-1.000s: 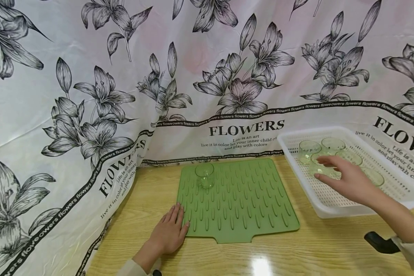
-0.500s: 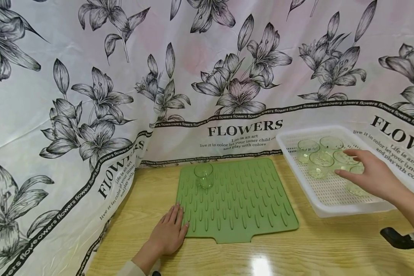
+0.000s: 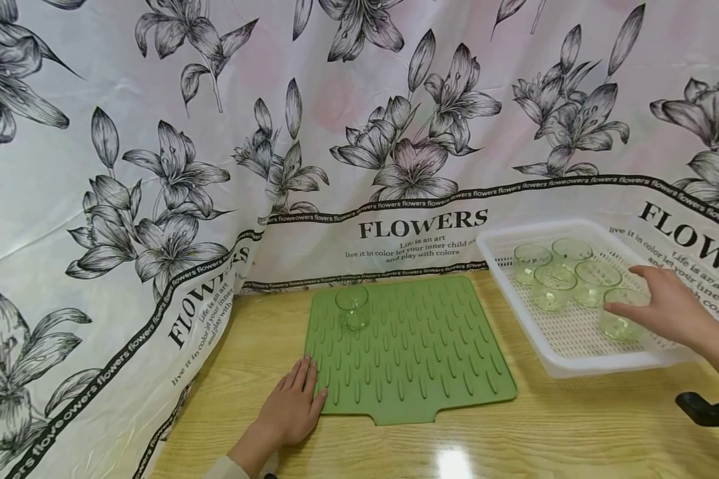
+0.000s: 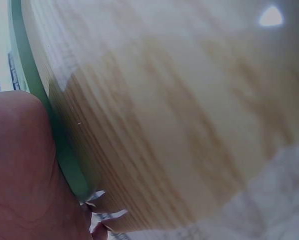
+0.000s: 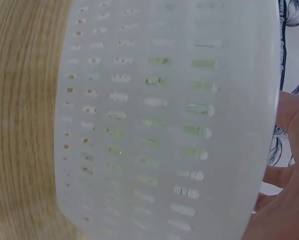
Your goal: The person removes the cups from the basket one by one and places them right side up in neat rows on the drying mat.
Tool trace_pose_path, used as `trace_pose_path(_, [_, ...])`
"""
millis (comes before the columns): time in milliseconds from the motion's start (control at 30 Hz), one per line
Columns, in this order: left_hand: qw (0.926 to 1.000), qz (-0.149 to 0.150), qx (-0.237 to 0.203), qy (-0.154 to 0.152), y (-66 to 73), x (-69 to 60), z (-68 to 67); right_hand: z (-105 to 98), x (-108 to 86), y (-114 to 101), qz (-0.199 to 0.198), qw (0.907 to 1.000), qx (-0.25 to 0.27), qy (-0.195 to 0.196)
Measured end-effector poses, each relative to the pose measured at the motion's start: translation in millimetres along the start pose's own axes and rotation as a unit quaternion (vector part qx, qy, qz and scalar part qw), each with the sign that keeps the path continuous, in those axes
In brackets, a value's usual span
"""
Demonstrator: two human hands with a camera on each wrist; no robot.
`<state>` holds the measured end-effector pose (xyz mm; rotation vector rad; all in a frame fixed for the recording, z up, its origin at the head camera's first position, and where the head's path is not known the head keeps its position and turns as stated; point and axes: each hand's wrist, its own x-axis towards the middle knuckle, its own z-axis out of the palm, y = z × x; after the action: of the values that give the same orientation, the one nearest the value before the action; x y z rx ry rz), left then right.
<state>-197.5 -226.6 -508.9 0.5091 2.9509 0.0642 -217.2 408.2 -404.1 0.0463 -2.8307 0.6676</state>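
My right hand [image 3: 671, 306] is over the near right part of the white plastic basket [image 3: 551, 346], at the nearest green-tinted drinking glass [image 3: 620, 327]. Thumb and fingers are spread apart by its rim; whether they touch it is unclear. In the right wrist view the basket wall [image 5: 239, 100] hides the glass, and part of the hand [image 5: 289, 190] shows beyond it. Flat beside the left edge of the green drying mat [image 3: 419, 346] rests my left hand [image 3: 290, 402], fingers straight and touching the mat's edge. One glass [image 3: 353, 313] stands at the mat's back left.
Several more glasses, such as the one in the middle [image 3: 554, 289], stand upright in the basket. A flowered curtain [image 3: 419, 239] hangs behind and to the left of the wooden table [image 3: 491, 439].
My right hand has moved right across the basket, from above the middle glasses to the nearest right one. The left hand, mat and glass on it stay put.
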Motion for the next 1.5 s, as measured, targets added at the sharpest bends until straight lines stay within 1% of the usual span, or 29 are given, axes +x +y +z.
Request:
trace_pose_path(133, [1.0,-0.003,0.007,-0.006,1.2,-1.0,-2.1,-1,1.1,3,0.013,0.9998,0.0,-0.015])
trace_pose_path(300, [0.9999,-0.004,-0.008,-0.01,7.2,-5.5,-12.8,-2,2.2,6,0.024,0.999,0.006,-0.038])
trace_pose_path(400, [0.9998,-0.004,-0.017,-0.008,9.3,-7.6,-16.0,-1,2.8,9,0.026,0.9986,0.004,-0.045])
trace_pose_path(633, [0.9998,0.0,-0.019,-0.007,10.7,-9.3,-15.6,4,4.3,18,0.04,0.9969,-0.001,-0.068])
trace_pose_path(800, [0.9997,0.002,-0.022,-0.008,11.4,-9.5,-17.0,6,4.9,23,0.05,0.9951,0.01,-0.085])
trace_pose_path(900, [0.9999,-0.001,-0.015,-0.008,11.3,-8.8,-16.1,7,5.3,25,0.055,0.994,0.021,-0.093])
trace_pose_path(967, [0.9999,-0.002,-0.016,-0.002,11.6,-8.6,-16.0,8,5.6,26,0.059,0.9932,0.026,-0.096])
trace_pose_path(1067, [0.9999,-0.001,-0.016,0.0,12.1,-8.2,-15.4,9,6.6,28,0.064,0.9922,0.026,-0.104])
trace_pose_path(1133, [0.9998,-0.001,-0.02,0.0,12.2,-8.1,-15.0,9,7.6,30,0.068,0.9905,0.026,-0.117])
trace_pose_path(1233, [0.9997,-0.002,-0.023,-0.001,11.5,-7.8,-13.5,10,9.6,32,0.064,0.9878,0.022,-0.14])
trace_pose_path(1333, [0.9997,-0.002,-0.022,0.003,10.7,-7.8,-12.8,10,11.4,33,0.05,0.9855,0.019,-0.161])
trace_pose_path(1500, [0.9999,-0.003,-0.012,0.005,10.0,-7.5,-11.1,11,13.1,34,0.038,0.9845,0.019,-0.17])
